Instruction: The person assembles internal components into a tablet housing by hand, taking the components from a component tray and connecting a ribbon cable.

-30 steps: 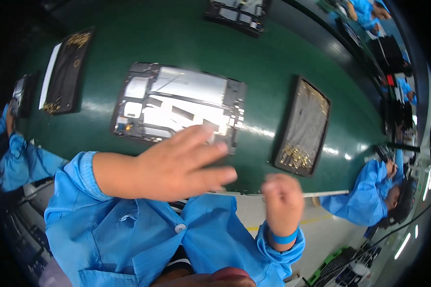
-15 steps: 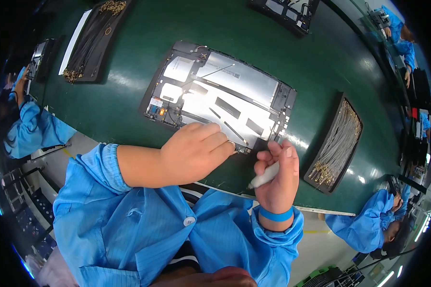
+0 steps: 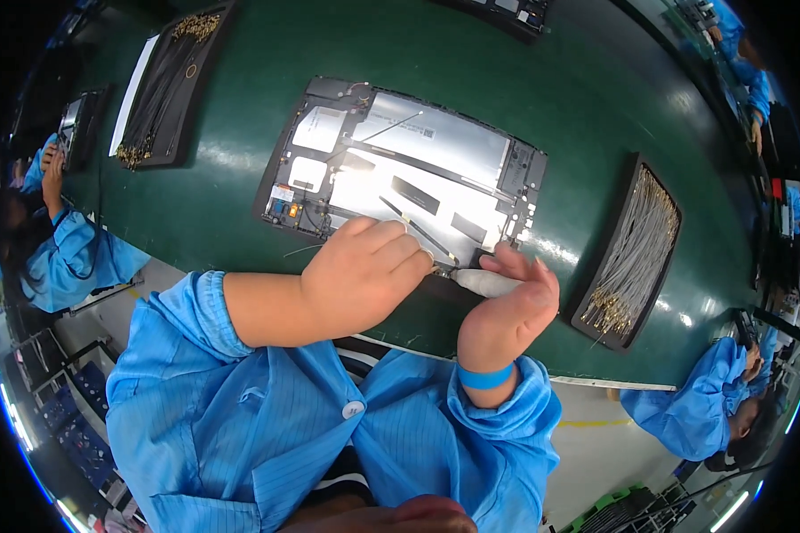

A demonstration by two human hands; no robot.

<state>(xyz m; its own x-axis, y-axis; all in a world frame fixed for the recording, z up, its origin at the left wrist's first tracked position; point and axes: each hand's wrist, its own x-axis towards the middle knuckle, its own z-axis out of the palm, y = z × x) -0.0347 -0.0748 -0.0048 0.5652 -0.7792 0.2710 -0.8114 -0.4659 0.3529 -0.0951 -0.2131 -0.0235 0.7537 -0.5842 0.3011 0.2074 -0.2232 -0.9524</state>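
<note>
An opened tablet-like device, with silver plates, black frame and small boards showing, lies before me on the green table. My left hand is closed in a pinch over its near edge. From beneath that hand a thin grey cable sticks out to the left; the fingertips' hold on it is partly hidden. My right hand grips a white, tapered, pen-like tool. The tool's narrow end points left, close to my left fingertips at the device's near edge. Across the silver plate lies a slim dark strip.
To the right stands a black tray of thin grey cables with gold-coloured ends. Another dark tray of cables is at the far left. A second device sits at the far edge. People in blue work at both sides.
My right hand has turned, bringing the tool's tip up and left to my left fingertips. The thin cable now shows left of my left hand. The whole view has shifted slightly.
</note>
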